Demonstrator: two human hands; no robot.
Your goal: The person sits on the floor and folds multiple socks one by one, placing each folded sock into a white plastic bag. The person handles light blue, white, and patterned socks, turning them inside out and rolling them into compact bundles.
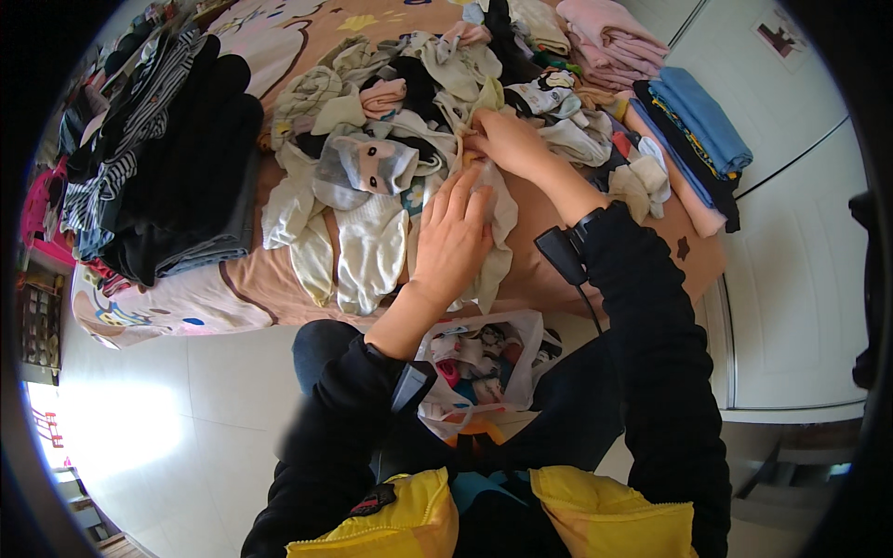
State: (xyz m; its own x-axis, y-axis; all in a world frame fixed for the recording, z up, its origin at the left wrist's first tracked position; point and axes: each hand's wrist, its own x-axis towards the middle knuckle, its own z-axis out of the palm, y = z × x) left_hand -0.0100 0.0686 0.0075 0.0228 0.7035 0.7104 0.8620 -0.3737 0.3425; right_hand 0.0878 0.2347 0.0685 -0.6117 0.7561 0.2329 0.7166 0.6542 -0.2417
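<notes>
A big loose heap of socks spreads over the bed in front of me. My left hand [453,231] lies on it with fingers stretched out, pressing on pale socks. Just beyond, my right hand [512,144] has its fingers curled and pinched on a cream sock [482,100]; the fingertips are partly hidden in the cloth. A grey-and-white sock with printed eyes [367,167] is left of my left hand. Nearer the bed edge hangs a white sock [370,251]. A folded pink sock [382,98] rests among the pale ones farther back.
Between my legs, a white plastic bag [532,349] holds several bundled socks. Stacked dark clothes [191,158] stand at the bed's left. On the right are folded blue clothes [702,116] and pink fabric [609,37], beside a white cabinet [791,251]. A cable runs from my right wrist.
</notes>
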